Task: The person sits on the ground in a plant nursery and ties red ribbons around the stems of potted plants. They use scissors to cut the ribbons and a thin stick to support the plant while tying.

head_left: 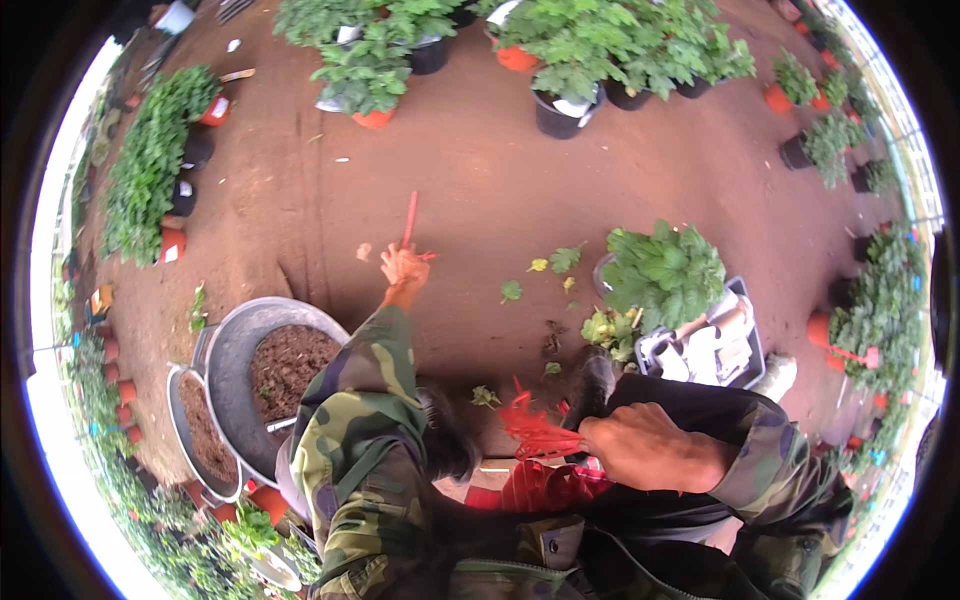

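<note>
My left hand reaches out over the bare ground, closed around a narrow red strip that sticks up past the fingers. Its material is too blurred to tell. Above my lap, my right hand grips a tangled bundle of red strips, which juts out leftward from the fist. Red cloth or bagging lies under the bundle, between my legs. In front of my right knee stands a leafy potted plant. Loose leaves are scattered on the ground between it and my left hand.
A large tub of soil and a smaller soil container stand by my left leg. At my right sits a grey crate of white items. Potted plants line the far side, with more rows left and right.
</note>
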